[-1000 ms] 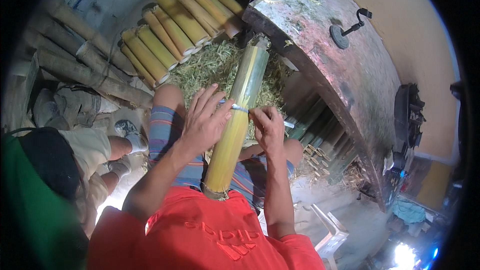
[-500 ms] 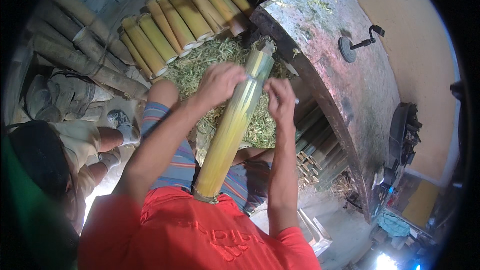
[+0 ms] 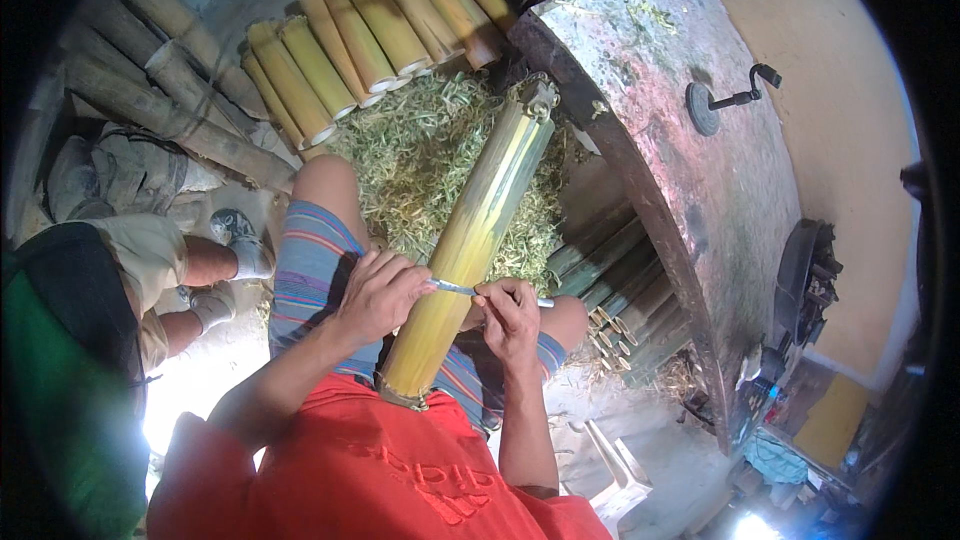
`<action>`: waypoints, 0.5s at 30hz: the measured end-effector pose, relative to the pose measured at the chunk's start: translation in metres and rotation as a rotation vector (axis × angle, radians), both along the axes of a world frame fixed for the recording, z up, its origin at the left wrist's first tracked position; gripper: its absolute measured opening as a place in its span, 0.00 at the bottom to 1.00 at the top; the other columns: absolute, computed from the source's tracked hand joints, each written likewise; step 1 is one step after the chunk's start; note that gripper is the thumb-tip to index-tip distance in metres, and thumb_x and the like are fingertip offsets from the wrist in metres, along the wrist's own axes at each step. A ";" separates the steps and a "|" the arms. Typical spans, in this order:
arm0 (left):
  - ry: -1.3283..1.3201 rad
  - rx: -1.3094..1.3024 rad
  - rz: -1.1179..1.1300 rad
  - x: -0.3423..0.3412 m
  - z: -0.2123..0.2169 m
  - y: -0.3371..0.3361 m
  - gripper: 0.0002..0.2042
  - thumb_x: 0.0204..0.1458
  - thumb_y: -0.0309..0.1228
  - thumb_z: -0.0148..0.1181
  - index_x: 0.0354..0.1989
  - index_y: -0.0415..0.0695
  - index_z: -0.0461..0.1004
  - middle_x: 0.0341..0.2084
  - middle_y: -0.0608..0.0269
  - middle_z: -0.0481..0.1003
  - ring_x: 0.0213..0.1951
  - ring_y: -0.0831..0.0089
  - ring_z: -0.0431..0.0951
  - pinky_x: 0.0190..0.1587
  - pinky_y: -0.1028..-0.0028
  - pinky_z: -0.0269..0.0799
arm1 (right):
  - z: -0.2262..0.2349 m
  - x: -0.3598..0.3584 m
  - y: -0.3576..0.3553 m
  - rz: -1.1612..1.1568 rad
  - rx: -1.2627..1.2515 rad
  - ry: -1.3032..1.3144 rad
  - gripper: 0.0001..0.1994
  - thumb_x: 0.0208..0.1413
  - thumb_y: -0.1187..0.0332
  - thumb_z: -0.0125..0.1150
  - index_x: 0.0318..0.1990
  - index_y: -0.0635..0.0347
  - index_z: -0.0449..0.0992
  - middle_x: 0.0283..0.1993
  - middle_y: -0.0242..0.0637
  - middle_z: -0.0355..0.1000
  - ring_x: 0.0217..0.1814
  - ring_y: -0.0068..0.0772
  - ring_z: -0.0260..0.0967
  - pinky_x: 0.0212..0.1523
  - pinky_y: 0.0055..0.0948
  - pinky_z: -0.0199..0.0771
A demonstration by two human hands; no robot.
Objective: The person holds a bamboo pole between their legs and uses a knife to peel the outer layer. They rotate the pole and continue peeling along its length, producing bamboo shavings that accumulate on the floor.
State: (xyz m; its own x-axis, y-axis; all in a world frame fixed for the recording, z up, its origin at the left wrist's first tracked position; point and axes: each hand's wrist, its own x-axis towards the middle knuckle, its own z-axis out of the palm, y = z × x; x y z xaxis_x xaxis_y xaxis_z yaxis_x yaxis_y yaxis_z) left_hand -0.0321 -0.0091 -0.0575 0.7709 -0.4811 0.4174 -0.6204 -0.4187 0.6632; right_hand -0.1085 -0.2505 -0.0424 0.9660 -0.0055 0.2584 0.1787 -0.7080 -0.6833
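Observation:
A thick bamboo tube [image 3: 468,225] slants from my lap up to the edge of the workbench, its far end against a small fitting [image 3: 540,95]. Its lower part is yellow, while green skin with pale stripes shows toward the far end. Across the tube lies a narrow drawknife-like blade [image 3: 453,288]. My left hand [image 3: 382,292] is closed on the blade's left end, and my right hand [image 3: 510,316] grips its right side, with a pale tip sticking out beyond. Both hands are over the tube's lower half, close to my body.
Curly green shavings [image 3: 420,160] cover the floor beyond my knees. Several peeled bamboo tubes [image 3: 375,15] lean at the back. Darker poles [image 3: 180,125] lie left, near a seated person [image 3: 70,310]. A curved workbench [image 3: 700,190] borders the right, with green bamboo [image 3: 625,270] below.
Both hands have drawn the blade down the bamboo tube, from near its far end toward my body. The tube stays in nearly the same place.

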 end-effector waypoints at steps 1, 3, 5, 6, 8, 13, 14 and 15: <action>0.003 -0.002 0.006 0.005 0.002 -0.004 0.05 0.56 0.30 0.70 0.38 0.46 0.81 0.29 0.63 0.73 0.34 0.62 0.75 0.40 0.60 0.65 | 0.001 0.006 -0.004 0.006 0.000 -0.015 0.10 0.53 0.82 0.67 0.42 0.60 0.84 0.38 0.41 0.78 0.41 0.42 0.75 0.45 0.38 0.75; -0.033 0.015 0.050 0.045 0.004 -0.028 0.05 0.58 0.33 0.67 0.37 0.47 0.80 0.31 0.62 0.76 0.36 0.61 0.76 0.41 0.60 0.66 | 0.001 0.051 -0.023 0.007 0.058 -0.095 0.07 0.55 0.80 0.66 0.40 0.60 0.83 0.39 0.43 0.80 0.41 0.44 0.75 0.45 0.39 0.75; -0.122 -0.095 0.083 0.112 0.003 -0.066 0.06 0.60 0.35 0.64 0.37 0.47 0.80 0.32 0.60 0.77 0.38 0.59 0.77 0.43 0.59 0.66 | 0.000 0.126 -0.054 0.068 0.016 -0.275 0.04 0.58 0.81 0.63 0.39 0.64 0.81 0.39 0.43 0.80 0.40 0.46 0.74 0.44 0.38 0.75; -0.073 -0.115 0.076 0.145 0.003 -0.082 0.08 0.64 0.36 0.60 0.39 0.45 0.81 0.37 0.57 0.81 0.41 0.54 0.79 0.45 0.58 0.69 | 0.003 0.156 -0.069 0.003 0.006 -0.208 0.03 0.60 0.79 0.64 0.40 0.65 0.80 0.38 0.44 0.78 0.40 0.46 0.74 0.44 0.37 0.74; -0.105 -0.129 0.093 0.204 0.005 -0.109 0.10 0.66 0.39 0.59 0.40 0.46 0.81 0.36 0.57 0.80 0.41 0.54 0.79 0.45 0.57 0.69 | 0.006 0.202 -0.088 -0.115 0.011 -0.171 0.06 0.64 0.70 0.69 0.44 0.61 0.83 0.38 0.40 0.77 0.39 0.39 0.74 0.43 0.35 0.73; -0.148 -0.077 0.045 0.190 -0.002 -0.097 0.10 0.65 0.38 0.61 0.40 0.45 0.81 0.35 0.57 0.80 0.42 0.55 0.79 0.45 0.57 0.68 | 0.003 0.181 -0.074 -0.095 -0.029 -0.265 0.05 0.64 0.72 0.67 0.44 0.64 0.83 0.38 0.43 0.77 0.38 0.45 0.72 0.44 0.40 0.72; -0.120 -0.108 0.052 0.158 -0.004 -0.083 0.08 0.63 0.35 0.62 0.40 0.45 0.81 0.35 0.57 0.80 0.40 0.55 0.78 0.45 0.57 0.68 | 0.001 0.155 -0.063 -0.044 -0.059 -0.287 0.05 0.63 0.75 0.67 0.43 0.64 0.82 0.38 0.44 0.78 0.39 0.47 0.72 0.44 0.41 0.72; -0.093 -0.084 0.048 0.122 -0.006 -0.067 0.07 0.62 0.34 0.63 0.40 0.45 0.81 0.35 0.57 0.79 0.38 0.54 0.77 0.44 0.58 0.67 | 0.000 0.121 -0.050 -0.038 -0.061 -0.247 0.04 0.61 0.77 0.66 0.43 0.65 0.82 0.38 0.44 0.78 0.40 0.48 0.72 0.45 0.43 0.72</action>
